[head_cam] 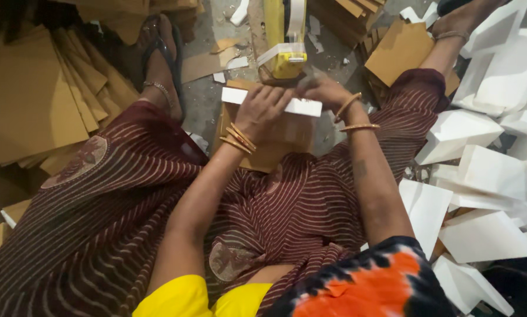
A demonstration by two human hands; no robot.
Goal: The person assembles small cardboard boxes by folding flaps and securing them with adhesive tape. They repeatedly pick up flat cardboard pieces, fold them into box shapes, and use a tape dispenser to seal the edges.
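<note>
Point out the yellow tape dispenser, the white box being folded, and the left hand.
yellow tape dispenser (289,63), head view, yellow front body.
white box (306,107), head view, top edge.
left hand (263,108), head view, back of hand.

The left hand (262,108) covers the middle of the white-edged box (301,107), hiding its brown face there. Beyond the box, the right hand (322,89) is motion-blurred, and the yellow tape dispenser (287,58) runs off the top edge.
</note>
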